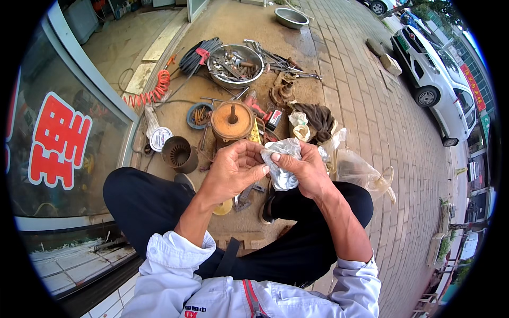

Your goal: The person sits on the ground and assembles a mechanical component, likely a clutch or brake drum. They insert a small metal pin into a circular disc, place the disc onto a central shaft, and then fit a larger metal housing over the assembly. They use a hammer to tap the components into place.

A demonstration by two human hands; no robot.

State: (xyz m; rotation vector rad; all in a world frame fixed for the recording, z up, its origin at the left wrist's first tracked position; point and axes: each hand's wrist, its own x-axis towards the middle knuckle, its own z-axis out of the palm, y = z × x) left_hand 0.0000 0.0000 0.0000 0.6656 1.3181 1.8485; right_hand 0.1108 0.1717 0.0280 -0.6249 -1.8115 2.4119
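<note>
A small clear plastic bag with silvery contents is pinched in my right hand, thumb on top. My left hand is beside the bag, its fingers loosely curled and its thumb apart from them, pointing at the bag's edge. I cannot make out what exactly the bag contains. Just beyond my hands stands a rusty round motor-like housing with a shaft sticking up from its top. To its left is a dark hollow cylinder with ribbed inner walls. A red cordless power tool lies behind the housing.
Farther off sits a metal basin of tools and parts, beside coiled black cable. A blue bowl holds screws. Red coiled hose runs by the glass door. Dark cloth and a plastic bag lie right.
</note>
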